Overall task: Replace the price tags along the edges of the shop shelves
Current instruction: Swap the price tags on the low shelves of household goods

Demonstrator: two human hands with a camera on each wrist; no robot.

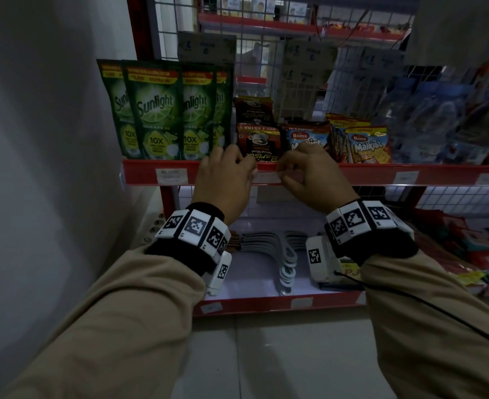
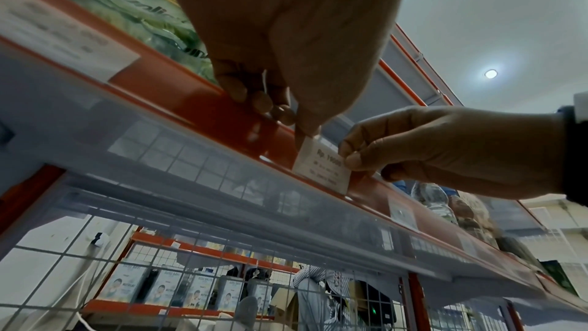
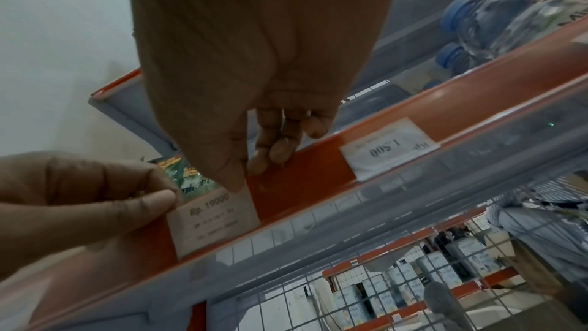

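A red shelf edge [image 1: 352, 174] with a clear plastic strip along its front runs across a wire-backed shop rack, and both hands work at its middle. The left hand [image 1: 224, 180] has its fingers curled and pinches the left end of a white price tag [image 3: 213, 220] printed "Rp. 19000"; the right hand [image 1: 313, 180] pinches the tag's right end between thumb and forefinger, its other fingers [image 3: 280, 147] resting against the red edge. The tag stands upright against the strip, its lower edge down in the channel, though whether it sits fully behind the plastic cannot be told. To its right another tag [image 3: 389, 149] reading "1.500" sits in the strip upside down from the wrist view, and 1 more white tag [image 1: 170, 175] lies toward the left end. Above the edge stand green Sunlight pouches [image 1: 157, 110] at the left, dark coffee sachets [image 1: 259, 142] just behind the hands, Roma Malkist packets [image 1: 368, 146] to the right, and blue-capped water bottles [image 3: 496, 19] farther right. A lower red-edged shelf [image 1: 266, 305] holds white coiled cables [image 1: 288, 260]. A pale wall [image 1: 50, 139] closes the left side, the floor [image 1: 266, 355] is light tile, and a round ceiling lamp [image 2: 491, 73] glows overhead. Through the mesh, boxes of baby products [image 2: 194, 293] line another red rack.
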